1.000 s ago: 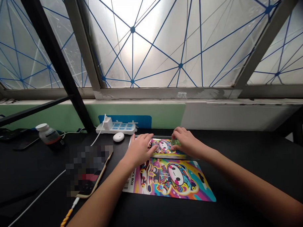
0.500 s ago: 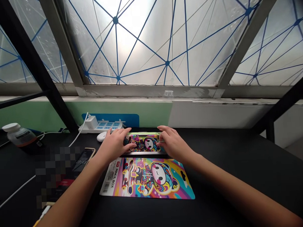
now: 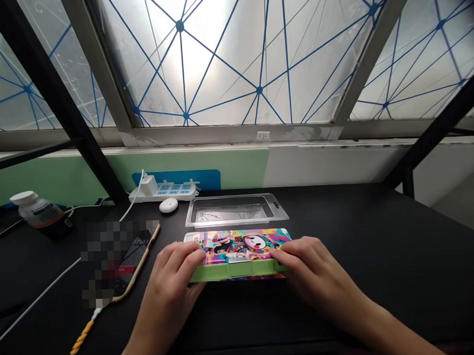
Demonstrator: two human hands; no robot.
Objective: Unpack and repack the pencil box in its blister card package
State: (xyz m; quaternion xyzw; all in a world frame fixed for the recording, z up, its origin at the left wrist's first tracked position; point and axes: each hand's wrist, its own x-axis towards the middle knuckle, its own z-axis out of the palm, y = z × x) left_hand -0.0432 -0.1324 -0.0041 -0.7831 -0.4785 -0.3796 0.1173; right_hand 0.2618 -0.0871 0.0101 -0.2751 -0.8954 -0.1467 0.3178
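I see the left hand [image 3: 172,270] and right hand [image 3: 312,263] clamped on opposite ends of the pencil box [image 3: 225,271], just in front of a plastic tray [image 3: 231,223]; black table [image 3: 387,250] stretches rightward to its slanting edge, while a phone [image 3: 127,274] narrows the left side; the box shows a bright cartoon top and lime-green side.

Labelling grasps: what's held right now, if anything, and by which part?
The green-sided pencil box, held at both ends: left hand on its left end, right hand on its right.
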